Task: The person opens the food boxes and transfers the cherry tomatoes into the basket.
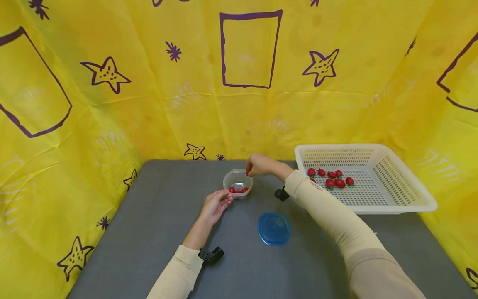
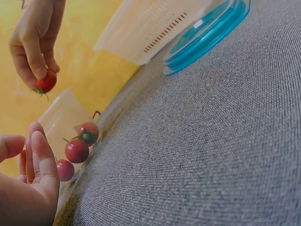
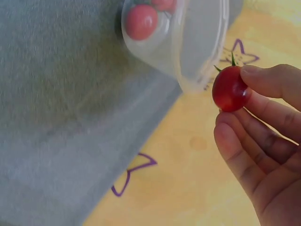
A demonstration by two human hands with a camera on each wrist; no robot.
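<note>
A small clear plastic container (image 1: 238,176) stands on the grey table with several cherry tomatoes (image 2: 76,150) in its bottom. At its near left side is my left hand (image 1: 216,205), fingers fairly straight and fingertips right at the wall. My right hand (image 1: 260,164) is raised at the container's far right rim. Between thumb and fingertips it pinches a red cherry tomato (image 3: 230,89) with green sepals, held just above the rim in the left wrist view.
A round blue lid (image 1: 274,229) lies on the table (image 1: 157,224) in front of the container. To the right, a white perforated basket (image 1: 401,197) holds several more cherry tomatoes (image 1: 340,183), with my right forearm passing before its left side. Yellow patterned cloth (image 1: 246,116) hangs behind the table.
</note>
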